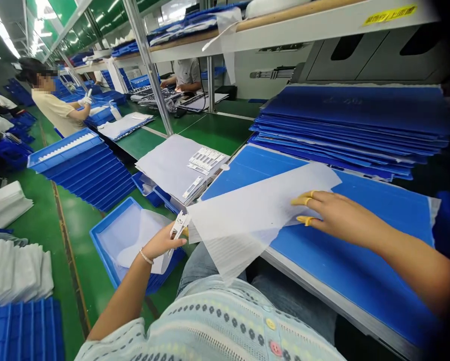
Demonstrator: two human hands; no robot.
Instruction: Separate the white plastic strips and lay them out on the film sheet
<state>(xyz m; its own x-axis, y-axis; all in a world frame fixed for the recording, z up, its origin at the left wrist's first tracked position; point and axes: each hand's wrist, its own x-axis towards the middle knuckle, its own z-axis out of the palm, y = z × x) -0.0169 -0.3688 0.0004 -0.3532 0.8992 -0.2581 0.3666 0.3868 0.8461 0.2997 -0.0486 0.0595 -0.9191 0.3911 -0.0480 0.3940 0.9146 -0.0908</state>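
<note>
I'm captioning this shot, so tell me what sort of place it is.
Probably a factory's assembly or packing floor: it shows stacked blue plastic trays, a green-topped workbench and a co-worker in white gloves.

The sheet (pixel 243 210) looks matt and papery, the blue tray (pixel 103 257) smooth plastic, the post (pixel 149 65) shiny metal.

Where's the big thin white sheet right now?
In the head view, the thin white sheet spans the middle, partly over the blue work surface, its left end beside the left hand and the right hand near its other end.
</note>
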